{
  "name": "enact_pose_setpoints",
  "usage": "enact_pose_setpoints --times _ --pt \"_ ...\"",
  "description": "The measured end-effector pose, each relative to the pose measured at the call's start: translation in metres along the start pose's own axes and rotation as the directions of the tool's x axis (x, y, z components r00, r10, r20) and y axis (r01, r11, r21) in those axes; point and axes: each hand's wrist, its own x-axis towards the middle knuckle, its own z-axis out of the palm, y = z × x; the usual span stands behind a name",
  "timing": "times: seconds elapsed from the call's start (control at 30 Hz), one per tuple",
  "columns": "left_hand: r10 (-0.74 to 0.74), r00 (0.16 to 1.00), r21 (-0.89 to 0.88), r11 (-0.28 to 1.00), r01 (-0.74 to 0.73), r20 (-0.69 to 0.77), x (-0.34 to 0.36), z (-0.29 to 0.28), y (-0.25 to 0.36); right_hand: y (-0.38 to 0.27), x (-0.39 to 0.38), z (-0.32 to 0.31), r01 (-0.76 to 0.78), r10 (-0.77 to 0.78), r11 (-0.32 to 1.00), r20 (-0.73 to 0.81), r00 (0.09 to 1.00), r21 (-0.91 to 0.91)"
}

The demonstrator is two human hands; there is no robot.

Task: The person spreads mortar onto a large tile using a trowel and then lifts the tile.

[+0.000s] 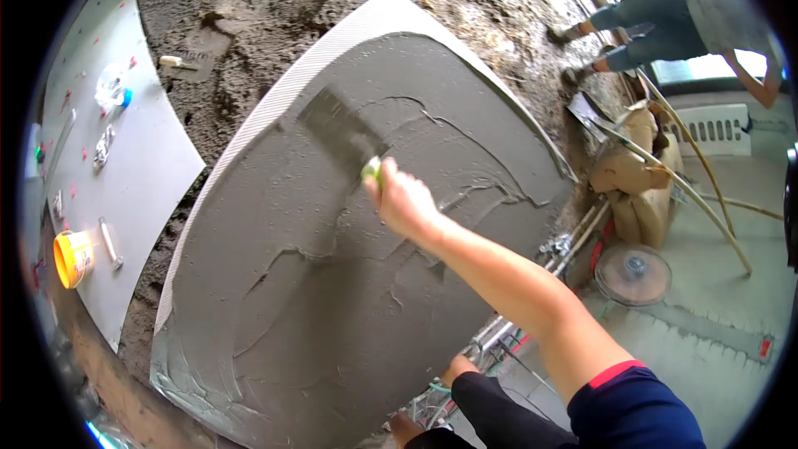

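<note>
My right hand (405, 199) is closed around the yellow-green handle of a flat rectangular trowel (337, 129). Its metal blade, a little blurred, lies on wet grey mortar (274, 283) spread over a large slab. The slab's white ribbed surface (274, 104) shows bare along the upper left side and top corner. Curved ridges and small pits mark the mortar below and to the right of the trowel. My left hand is out of the picture.
A grey sheet (158, 175) at the left carries a plastic bottle (112, 87) and a yellow bucket (75, 258). A second trowel (179, 62) lies on rough wet mortar. At the right are a shovel (586, 112), paper sacks (636, 166), a round disc (633, 274) and a standing person (665, 21).
</note>
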Motion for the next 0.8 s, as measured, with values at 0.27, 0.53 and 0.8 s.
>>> enact_pose_setpoints --times 0.27,0.53,0.8 --pt "0.019 1.0 0.034 0.999 -0.019 -0.004 0.005 -0.007 -0.028 0.133 -0.092 -0.054 -0.555 0.606 0.794 -0.243 0.758 0.247" --pt "0.02 0.999 0.048 0.999 -0.022 0.03 0.002 0.003 -0.044 0.255 -0.201 -0.074 -0.429 0.868 0.235 0.01 0.496 0.872" --pt "-0.003 0.998 -0.052 0.999 0.006 0.061 0.01 0.032 -0.068 0.157 -0.191 -0.016 -0.48 0.568 0.385 0.208 0.797 0.788"
